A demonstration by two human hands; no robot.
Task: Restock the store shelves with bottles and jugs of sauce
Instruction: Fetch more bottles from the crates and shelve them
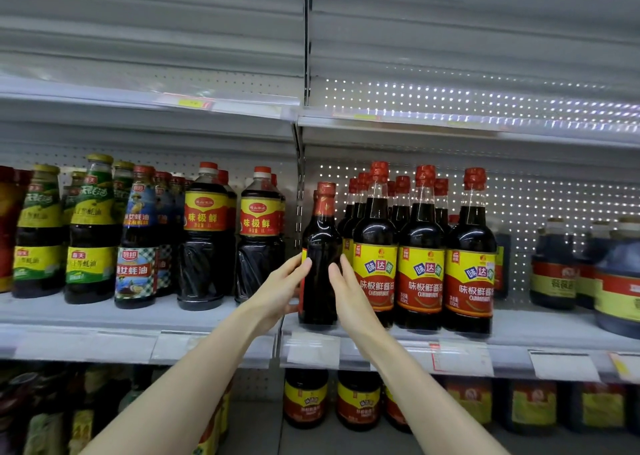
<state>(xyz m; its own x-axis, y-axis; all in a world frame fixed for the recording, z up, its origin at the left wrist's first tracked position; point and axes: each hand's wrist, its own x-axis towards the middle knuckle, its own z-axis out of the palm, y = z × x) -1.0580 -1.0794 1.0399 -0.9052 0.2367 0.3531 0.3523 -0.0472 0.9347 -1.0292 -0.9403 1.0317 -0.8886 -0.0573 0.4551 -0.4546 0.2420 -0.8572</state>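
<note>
Bottle [320,264] stands upright, neck up, front apparently turned away.

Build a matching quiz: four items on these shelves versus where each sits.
Items:
1 held bottle
2 green-labelled bottle
3 big jug
4 short jar

Places:
A lower shelf
B far right, middle shelf
C left, middle shelf
D centre, middle shelf

Pairs: 1-D, 2-C, 3-B, 4-A
</note>
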